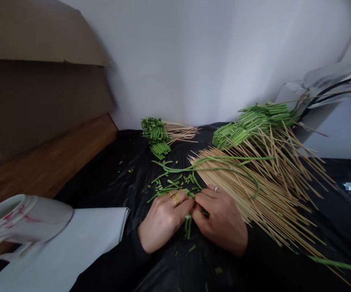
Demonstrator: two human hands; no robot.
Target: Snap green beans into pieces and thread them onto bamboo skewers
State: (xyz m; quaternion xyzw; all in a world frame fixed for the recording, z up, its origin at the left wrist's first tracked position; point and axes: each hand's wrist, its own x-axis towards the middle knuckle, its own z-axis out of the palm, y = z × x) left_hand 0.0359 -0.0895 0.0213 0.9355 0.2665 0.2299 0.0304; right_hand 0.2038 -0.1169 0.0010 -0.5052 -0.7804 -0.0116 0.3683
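Note:
My left hand (164, 219) and my right hand (220, 221) meet low in the middle, fingers closed around a small bundle of cut green stalk pieces (188, 228). The ends of the pieces stick out below the fingers; the rest is hidden by my hands. Just beyond lie loose short cuttings (171, 186) and long uncut green stalks (212, 167) that look like garlic scapes or long beans. A wide heap of bare bamboo skewers (242, 190) spreads to the right of my right hand, partly under the long stalks.
Threaded skewers with green pieces form a small pile (156, 136) at the back and a larger pile (257, 121) at the back right. Black plastic sheeting (102, 174) covers the surface. A white mug (47, 219) stands on a white folded sheet (99, 231); a cardboard box (41, 97) is behind.

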